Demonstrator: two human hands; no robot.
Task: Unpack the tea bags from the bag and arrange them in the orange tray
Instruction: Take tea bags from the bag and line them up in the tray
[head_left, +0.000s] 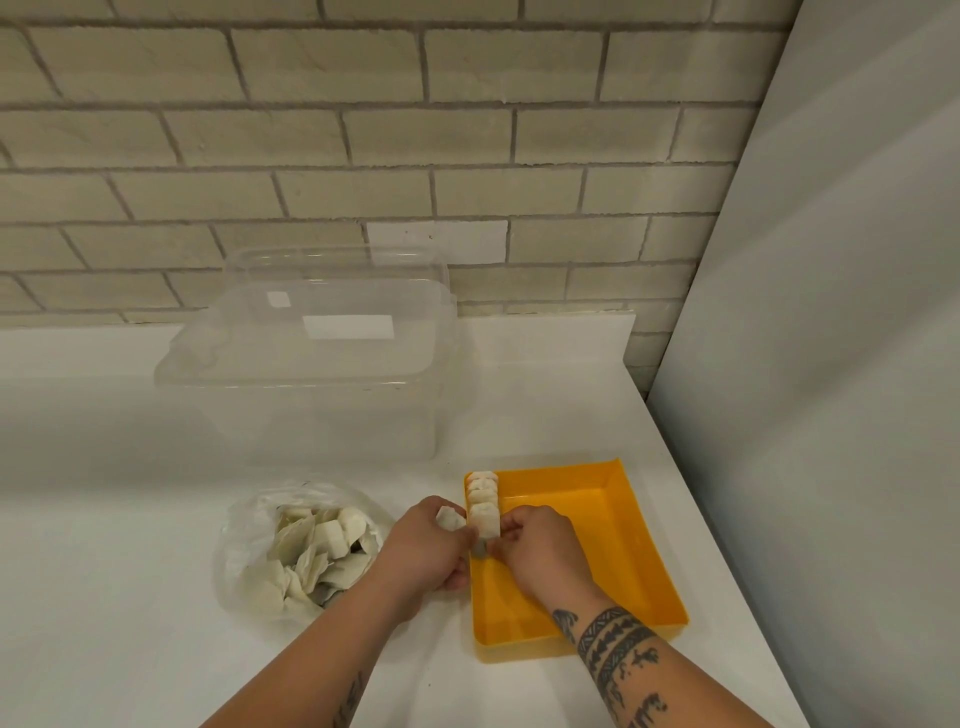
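Observation:
An orange tray (613, 525) lies on the white counter at the right. A row of tea bags (482, 501) stands on edge along its left wall. My left hand (423, 545) sits just outside that wall and holds a few loose tea bags (448, 518) in its curled fingers. My right hand (540, 551) is inside the tray, its fingertips pinching a tea bag (480, 546) at the near end of the row. A clear plastic bag (244, 540), lying open to the left, holds a heap of several tea bags (322, 556).
A large clear plastic container (317, 364) stands behind the bag and tray, near the brick wall. A pale panel (831, 364) rises along the counter's right edge. The counter (104, 467) is white.

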